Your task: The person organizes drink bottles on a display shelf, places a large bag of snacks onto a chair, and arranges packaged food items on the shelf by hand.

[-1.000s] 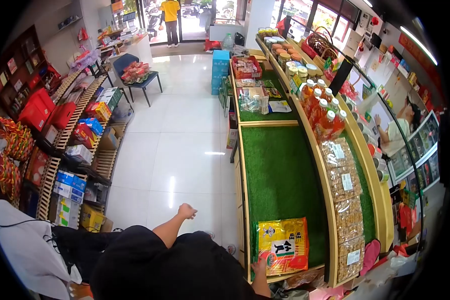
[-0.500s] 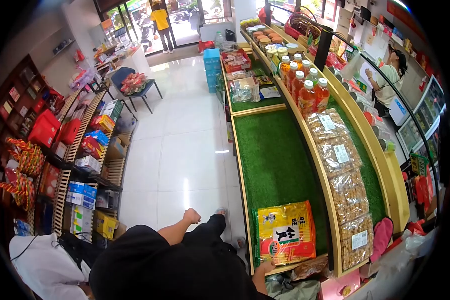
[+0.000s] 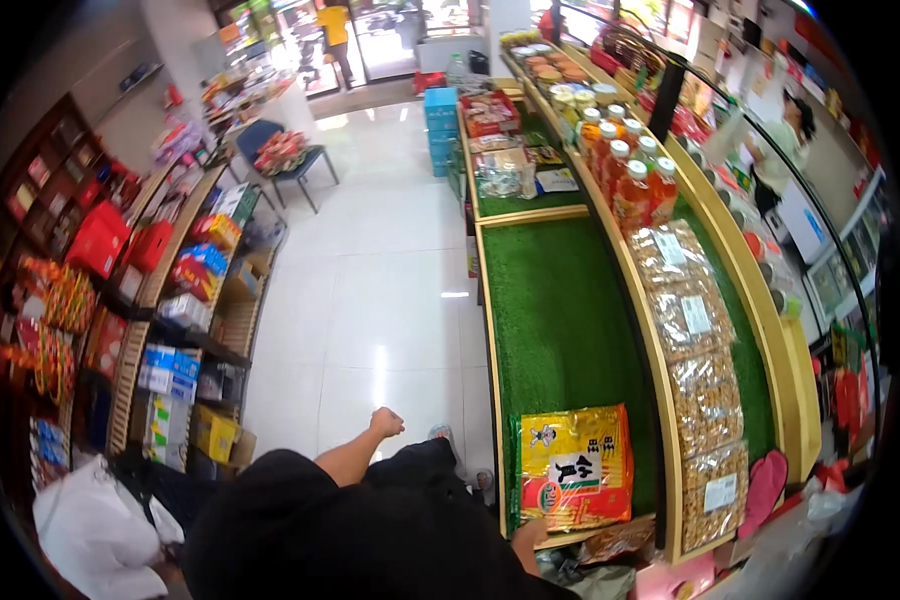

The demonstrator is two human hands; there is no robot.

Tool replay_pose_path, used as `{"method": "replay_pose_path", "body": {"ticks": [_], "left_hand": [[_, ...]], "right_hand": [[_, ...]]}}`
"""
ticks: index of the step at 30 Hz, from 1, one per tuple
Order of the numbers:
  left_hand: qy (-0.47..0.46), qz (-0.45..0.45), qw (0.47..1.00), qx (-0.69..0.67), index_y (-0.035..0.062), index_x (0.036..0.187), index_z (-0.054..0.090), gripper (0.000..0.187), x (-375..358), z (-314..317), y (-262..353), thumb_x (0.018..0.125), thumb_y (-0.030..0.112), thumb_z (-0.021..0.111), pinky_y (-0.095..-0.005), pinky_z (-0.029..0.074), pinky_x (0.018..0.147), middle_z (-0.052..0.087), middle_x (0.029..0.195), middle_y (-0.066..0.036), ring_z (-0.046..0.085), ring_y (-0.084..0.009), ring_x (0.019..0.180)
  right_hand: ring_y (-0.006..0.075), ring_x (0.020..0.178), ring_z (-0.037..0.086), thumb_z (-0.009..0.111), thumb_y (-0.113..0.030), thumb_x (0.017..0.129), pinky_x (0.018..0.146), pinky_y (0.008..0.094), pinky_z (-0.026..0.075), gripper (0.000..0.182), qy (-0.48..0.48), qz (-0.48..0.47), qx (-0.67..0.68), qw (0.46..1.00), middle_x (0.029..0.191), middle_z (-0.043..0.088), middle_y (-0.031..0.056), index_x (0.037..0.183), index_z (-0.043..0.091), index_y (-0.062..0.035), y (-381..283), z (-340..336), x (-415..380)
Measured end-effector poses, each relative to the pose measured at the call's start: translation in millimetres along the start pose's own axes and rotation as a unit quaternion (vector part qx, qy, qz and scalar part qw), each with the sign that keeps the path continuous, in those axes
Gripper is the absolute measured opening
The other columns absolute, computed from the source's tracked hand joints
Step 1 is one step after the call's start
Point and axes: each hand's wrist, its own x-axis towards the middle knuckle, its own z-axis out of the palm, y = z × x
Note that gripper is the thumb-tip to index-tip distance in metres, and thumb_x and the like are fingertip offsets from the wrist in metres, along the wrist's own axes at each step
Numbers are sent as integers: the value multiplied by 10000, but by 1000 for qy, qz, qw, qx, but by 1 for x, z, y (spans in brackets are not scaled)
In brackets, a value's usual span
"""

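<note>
My left hand point(image 3: 387, 422) hangs over the tiled floor with its fingers curled in, and nothing shows in it. Down at the front of the display stand, my right hand point(image 3: 531, 534) is at the near left corner of a yellow and red snack packet point(image 3: 575, 468). Its fingers are partly hidden, so whether they grip the packet or the wooden rim cannot be made out. The packet lies flat on green artificial turf point(image 3: 570, 310). Clear packs of nut-like brittle point(image 3: 707, 390) line the higher tier to the right.
Orange drink bottles point(image 3: 632, 195) and jars point(image 3: 570, 100) stand farther along the stand. Left of the aisle are shelves of boxes point(image 3: 170, 370) and a chair point(image 3: 310, 168) bearing a red bundle. Blue boxes point(image 3: 441, 130) are stacked ahead. One person point(image 3: 335, 40) is by the door, another point(image 3: 775, 150) at right.
The view has shifted slightly, moving most of the scene a little to the right. Both hands keep nearly the same pose, and the snack packet stays in its place on the turf.
</note>
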Motion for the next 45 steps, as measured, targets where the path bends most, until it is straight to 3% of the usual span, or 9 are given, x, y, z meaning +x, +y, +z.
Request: {"method": "replay_pose_path", "body": {"ticks": [18, 20, 23, 24, 26, 32, 38, 40, 45], "left_hand": [[-147, 80, 983, -72, -39, 860, 745, 341, -10, 33, 103, 916, 267, 604, -304, 568, 615, 721, 716, -111, 677, -164, 585], [-195, 83, 976, -55, -14, 931, 746, 322, 4, 48, 105, 918, 260, 576, -316, 570, 620, 729, 746, -105, 687, -172, 618], [-263, 127, 956, 24, -8, 1035, 724, 322, 7, 56, 124, 921, 255, 577, -322, 571, 661, 738, 804, -114, 701, -183, 669], [-273, 144, 951, 27, -14, 1088, 706, 334, 9, 59, 130, 930, 248, 574, -323, 572, 663, 738, 820, -131, 705, -188, 679], [-310, 142, 939, 44, 18, 1181, 666, 406, 16, 63, 148, 955, 338, 561, -320, 560, 669, 733, 944, -163, 704, -211, 760], [-358, 187, 910, 92, 36, 1181, 646, 457, 52, 102, 194, 914, 402, 584, -322, 546, 644, 716, 919, -112, 655, -179, 741], [-399, 155, 903, 30, -20, 842, 661, 332, 47, 143, 236, 856, 309, 625, -373, 465, 434, 601, 636, -130, 569, -221, 487], [-481, 144, 864, 37, -32, 1171, 583, 526, 104, 227, 203, 859, 383, 667, -339, 531, 601, 657, 944, -130, 642, -232, 709], [-475, -36, 857, -196, 139, 1517, 132, 958, 36, 158, 256, 832, 478, 709, -512, 522, 914, 349, 1496, -238, 585, -459, 1121]], "right_hand": [[364, 884, 646, 564, -274, 919, 780, 488, 518, 551, -21, -87, 177, 980, 1082, 611, 290, 1242, 394, 138, 57, 52, 72], [221, 516, 575, 748, -282, 825, 431, 370, 449, 351, -81, -62, 323, 941, 734, 613, 128, 828, 576, 24, 53, 51, 64], [148, 336, 344, 831, -467, 751, 330, 339, 272, 502, -149, 23, 245, 958, 527, 439, 31, 701, 529, -69, 22, 8, 16], [243, 873, 623, 844, -427, 747, 734, 393, 509, 663, -141, 32, 215, 966, 1076, 639, 187, 1091, 637, 101, 14, 7, 11], [265, 1024, 606, 827, -361, 789, 882, 396, 480, 705, -150, -15, 218, 964, 1181, 630, 176, 1247, 572, 109, 5, -3, -4], [245, 1070, 607, 741, -201, 883, 876, 369, 507, 615, -186, -17, 417, 890, 1263, 595, 126, 1387, 463, 14, -14, -11, -61], [237, 998, 659, 693, -220, 918, 833, 383, 562, 442, -277, 8, 474, 836, 1165, 648, 92, 1298, 547, -49, -33, -19, -87], [252, 991, 672, 666, -240, 932, 831, 400, 569, 374, -349, 24, 500, 792, 1127, 673, 88, 1253, 581, -68, -49, -28, -96], [279, 1028, 660, 669, -277, 905, 872, 433, 559, 395, -313, 111, 455, 826, 1152, 679, 97, 1230, 598, -63, -112, -48, -143]]}}
